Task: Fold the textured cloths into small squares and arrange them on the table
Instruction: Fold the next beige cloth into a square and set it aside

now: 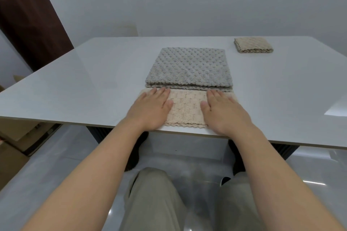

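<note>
A beige textured cloth point(185, 108), folded into a long strip, lies along the near edge of the white table point(84, 84). My left hand point(150, 108) presses flat on its left end and my right hand point(223, 112) presses flat on its right end, fingers straight. Just behind it sits a stack of grey textured cloths point(189, 67), unfolded squares. A small folded beige square point(252, 45) rests at the far right of the table.
A dark wooden door point(28, 17) stands at the left behind the table. Cardboard boxes point(16, 137) sit on the floor at the left. My legs point(155, 202) are under the table's near edge.
</note>
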Demonstrator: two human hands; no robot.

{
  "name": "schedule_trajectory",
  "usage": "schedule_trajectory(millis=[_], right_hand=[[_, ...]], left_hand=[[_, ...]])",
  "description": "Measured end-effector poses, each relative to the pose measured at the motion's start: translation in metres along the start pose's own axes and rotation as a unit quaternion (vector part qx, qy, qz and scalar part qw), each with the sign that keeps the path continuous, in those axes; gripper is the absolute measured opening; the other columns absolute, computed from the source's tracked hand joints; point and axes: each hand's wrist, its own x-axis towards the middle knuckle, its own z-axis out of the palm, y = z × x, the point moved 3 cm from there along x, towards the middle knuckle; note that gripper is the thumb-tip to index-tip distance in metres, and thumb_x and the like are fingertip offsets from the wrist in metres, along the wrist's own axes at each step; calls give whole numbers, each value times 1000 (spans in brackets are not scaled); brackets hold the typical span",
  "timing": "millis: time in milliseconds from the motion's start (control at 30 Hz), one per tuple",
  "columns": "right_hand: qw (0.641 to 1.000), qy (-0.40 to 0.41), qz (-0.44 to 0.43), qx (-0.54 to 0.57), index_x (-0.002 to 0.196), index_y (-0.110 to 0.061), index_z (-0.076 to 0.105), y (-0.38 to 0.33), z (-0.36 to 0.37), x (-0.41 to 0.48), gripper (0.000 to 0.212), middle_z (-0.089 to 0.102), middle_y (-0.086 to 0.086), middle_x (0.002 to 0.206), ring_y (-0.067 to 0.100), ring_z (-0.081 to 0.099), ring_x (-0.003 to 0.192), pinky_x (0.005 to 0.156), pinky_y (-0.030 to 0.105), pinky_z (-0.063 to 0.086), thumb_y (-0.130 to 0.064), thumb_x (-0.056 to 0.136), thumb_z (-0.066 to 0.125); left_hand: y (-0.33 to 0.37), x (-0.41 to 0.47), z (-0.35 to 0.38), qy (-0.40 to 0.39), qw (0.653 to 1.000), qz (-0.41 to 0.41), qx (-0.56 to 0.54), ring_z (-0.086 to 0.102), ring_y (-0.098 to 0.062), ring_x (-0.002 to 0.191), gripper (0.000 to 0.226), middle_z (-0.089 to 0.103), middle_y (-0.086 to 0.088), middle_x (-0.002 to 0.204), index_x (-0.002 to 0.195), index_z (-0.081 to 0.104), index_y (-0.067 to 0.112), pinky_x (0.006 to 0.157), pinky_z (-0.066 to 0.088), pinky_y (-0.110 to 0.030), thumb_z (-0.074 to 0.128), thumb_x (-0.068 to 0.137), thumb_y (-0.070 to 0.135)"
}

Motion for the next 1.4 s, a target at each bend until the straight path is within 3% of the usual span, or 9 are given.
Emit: schedule_trajectory(millis=[233,333,433,500,667,833,1033,1200,1400], right_hand=[[997,-7,78,3,163,-19,3,28,-5,-10,65,2,-6,170,18,2,157,125,49,2,-49,105,9],[996,30,89,1,160,-15,22,27,-12,-11,62,23,1,167,26,20,153,122,51,16,-44,106,12],[985,125,119,15,118,-7,61,27,-28,-11,47,60,15,126,35,55,116,94,45,44,-36,106,26],[975,164,145,44,94,-7,60,29,-36,-13,35,62,17,110,36,57,100,82,40,46,-30,104,36],[969,85,233,14,124,-11,59,29,-46,-15,44,56,16,129,37,51,120,90,42,41,-43,103,39],[972,19,234,-6,131,-19,58,18,-42,-12,53,58,11,134,34,51,125,96,42,41,-58,100,39],[971,44,220,87,121,-17,62,14,-54,-14,37,64,9,126,32,59,115,81,37,41,-42,104,41],[970,79,200,112,95,-23,52,13,-74,-24,17,65,11,120,32,59,103,76,35,38,-35,104,44],[971,125,168,118,103,-14,55,8,-95,-32,33,62,12,108,36,61,102,73,37,38,-45,105,44]], left_hand=[[-15,-6,1,5,998,-60,8,-4,-18,158,64,-4,6,171,164,1,24,127,2,-49,9,107,52],[-11,-5,-3,-5,998,-64,25,-3,-20,158,66,-3,1,172,164,2,20,126,-1,-52,9,106,52],[2,-6,-12,13,999,-33,32,-3,-21,158,68,-1,-4,171,163,3,15,126,-4,-50,12,107,52],[18,-10,-18,27,999,22,12,-4,-18,158,70,-2,-3,171,163,5,15,127,-4,-44,16,107,54],[50,-13,-18,1,995,95,-21,-5,-12,157,89,-5,2,171,163,2,16,128,-1,-37,21,97,73],[62,-9,2,-19,996,88,20,-9,-14,157,106,-9,-2,171,163,-3,14,128,-3,-40,11,86,86],[63,-7,9,-23,995,86,44,-13,-15,156,125,-14,-3,170,162,-8,14,128,-3,-43,10,72,99],[77,-11,12,-22,995,92,37,-14,-15,156,135,-12,-3,171,162,-8,13,127,-4,-45,15,65,104],[104,-13,19,-16,996,87,23,-16,-18,156,140,-13,-4,170,161,-11,12,127,-6,-47,23,62,105]])
